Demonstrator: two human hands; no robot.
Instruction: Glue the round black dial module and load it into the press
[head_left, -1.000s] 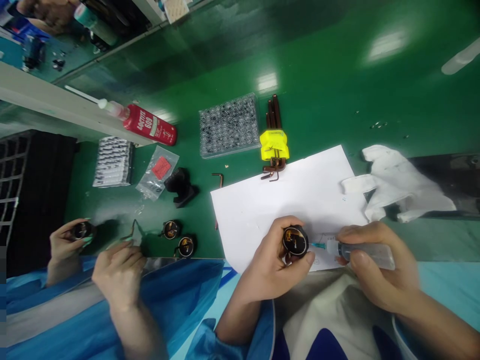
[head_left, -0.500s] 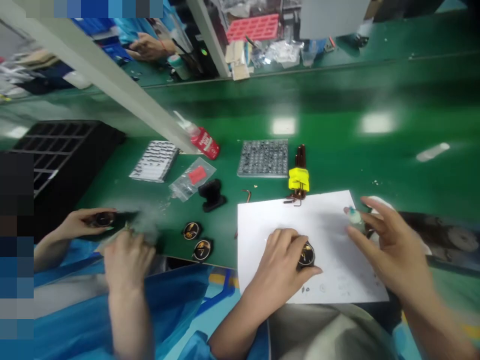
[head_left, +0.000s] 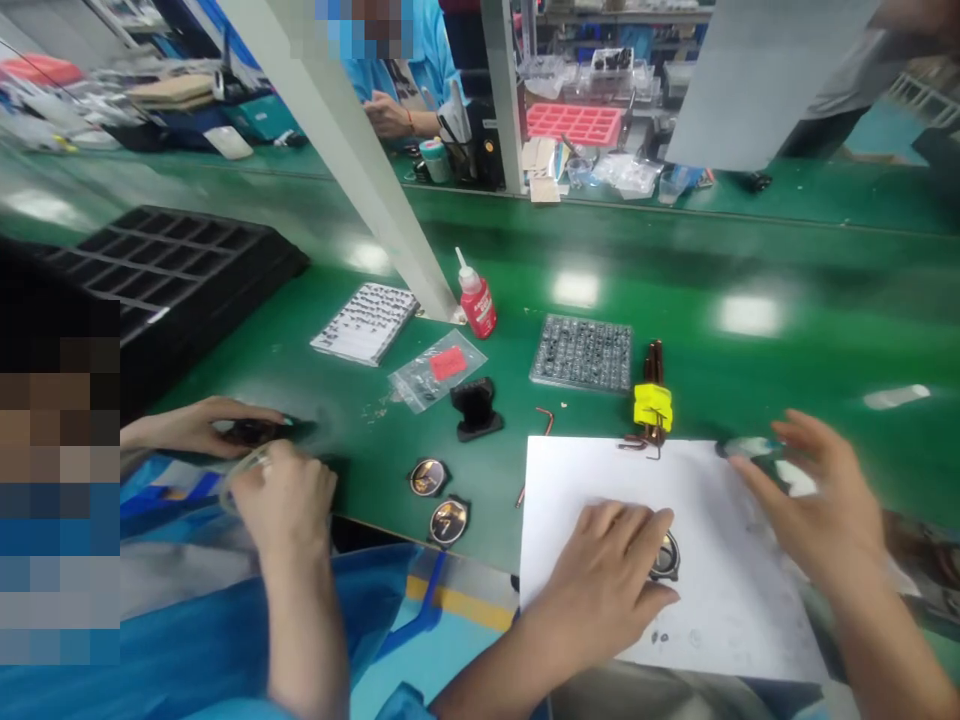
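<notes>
From the head view: at four o'clock, grasping a round black-rimmed case (head_left: 667, 558) on white paper (head_left: 585, 475) with left hand (head_left: 611, 555); near half past three, apparently pinching a blurred bottle (head_left: 756, 448) in right hand (head_left: 829, 510). Probably steadying the case; next, likely calls for sure grip.

On the left arm (head_left: 517, 660) a bright blue sleeve (head_left: 405, 704) is worn; across the body a creased greyish garment (head_left: 667, 696) is seen. The left hand (head_left: 611, 560), right hand (head_left: 829, 510) and right forearm (head_left: 892, 630) are left bare.
</notes>
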